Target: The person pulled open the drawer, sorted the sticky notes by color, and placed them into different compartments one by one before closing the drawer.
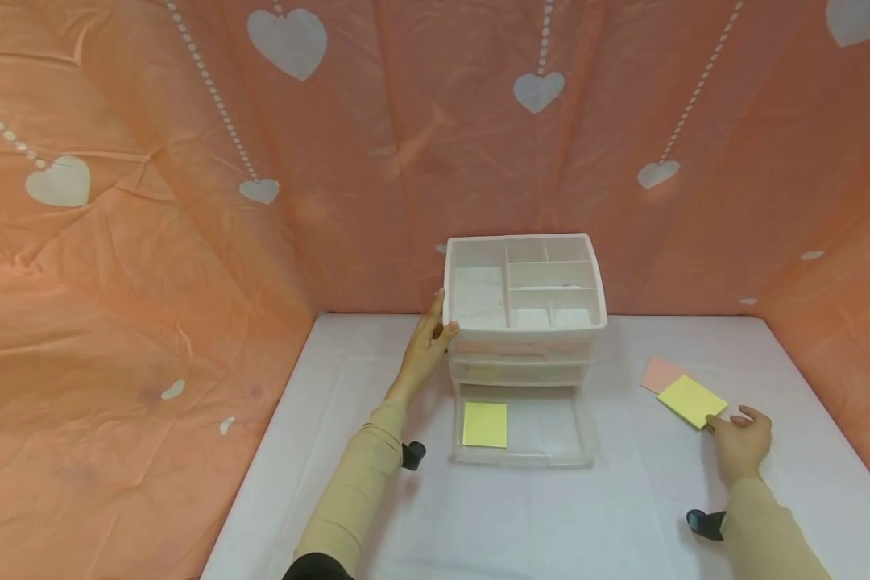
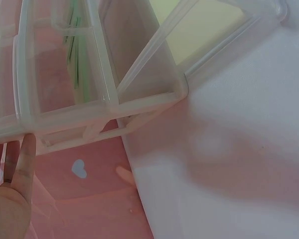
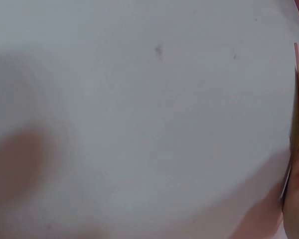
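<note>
A white plastic drawer organizer (image 1: 525, 329) stands at the table's back edge, its bottom drawer (image 1: 551, 427) pulled out. A yellow sticky note pad (image 1: 485, 424) lies in that drawer's left part. My left hand (image 1: 426, 346) rests against the organizer's upper left side, fingers fairly straight; the left wrist view shows the fingers (image 2: 23, 169) touching its frame. On the right, my right hand (image 1: 743, 441) pinches the near corner of another yellow sticky note pad (image 1: 692, 401). That pad partly covers a pink sticky note pad (image 1: 660, 375). The right wrist view shows only part of the hand (image 3: 296, 209).
The organizer's top tray (image 1: 478, 294) is divided into several compartments. Green strips (image 2: 78, 55) show through a clear drawer side in the left wrist view. Orange cloth (image 1: 406, 161) with white hearts hangs behind and beside the white table (image 1: 623, 515).
</note>
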The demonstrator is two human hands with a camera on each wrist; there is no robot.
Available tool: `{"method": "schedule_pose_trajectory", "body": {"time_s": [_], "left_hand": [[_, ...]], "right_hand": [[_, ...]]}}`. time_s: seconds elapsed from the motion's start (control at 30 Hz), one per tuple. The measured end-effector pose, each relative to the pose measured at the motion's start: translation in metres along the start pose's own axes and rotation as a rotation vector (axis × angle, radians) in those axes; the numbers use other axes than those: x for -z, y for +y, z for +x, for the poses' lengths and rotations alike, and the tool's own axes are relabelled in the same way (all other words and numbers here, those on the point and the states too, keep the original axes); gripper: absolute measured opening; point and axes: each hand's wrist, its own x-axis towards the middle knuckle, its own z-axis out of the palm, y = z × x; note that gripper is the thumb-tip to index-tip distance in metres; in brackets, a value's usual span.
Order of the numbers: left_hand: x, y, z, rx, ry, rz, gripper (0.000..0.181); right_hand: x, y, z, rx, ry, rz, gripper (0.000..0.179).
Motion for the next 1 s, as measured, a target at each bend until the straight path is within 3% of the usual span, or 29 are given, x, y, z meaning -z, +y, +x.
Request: {"method": "schedule_pose_trajectory", "body": {"time_s": [0.13, 0.23, 0.43, 0.7, 1.0], "left_hand": [[0.0, 0.0, 0.0, -0.003, -0.001, 0.004, 0.062], [0.0, 0.001, 0.0, 0.007, 0.001, 0.004, 0.061], [0.0, 0.0, 0.0, 0.003, -0.003, 0.01, 0.061], [0.0, -0.002, 0.0, 0.005, -0.003, 0.021, 0.061], [0.0, -0.002, 0.0, 0.001, -0.008, 0.007, 0.06]], "right_hand": [[0.0, 0.002, 0.001, -0.031, -0.033, 0.028, 0.073], [0.0, 0.004, 0.001, -0.018, -0.06, 0.144, 0.069], [-0.001, 0.008, -0.001, 0.013, -0.091, 0.326, 0.028], [0.0, 0.004, -0.007, 0.001, -0.12, 0.327, 0.028], [-0.001, 0.0, -0.009, 0.021, -0.093, 0.278, 0.045]]}}
